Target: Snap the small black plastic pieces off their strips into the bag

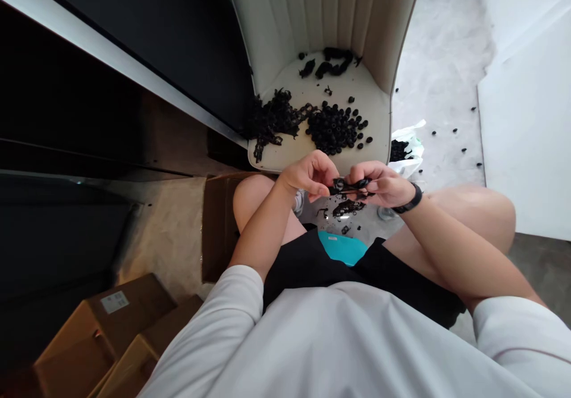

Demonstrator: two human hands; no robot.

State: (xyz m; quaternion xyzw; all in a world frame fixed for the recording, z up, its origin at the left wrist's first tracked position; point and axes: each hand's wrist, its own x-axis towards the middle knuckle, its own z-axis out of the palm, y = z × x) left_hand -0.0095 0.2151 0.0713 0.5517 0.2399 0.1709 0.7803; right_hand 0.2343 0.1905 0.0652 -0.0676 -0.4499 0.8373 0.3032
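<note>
Left hand (312, 175): pinching the left end of one thin black stringy piece (341, 185)
Right hand (382, 185): grasping its right end
Cream padded chair (379, 112): one, front edge just beyond both hands
Small round black beads (332, 127): heaped, uncountable, pale seat showing rightward
Black lacy scraps (276, 115): one tangle, at left edge

Right side bright, left dim; black strip (341, 186) perhaps slightly blurred.
</note>
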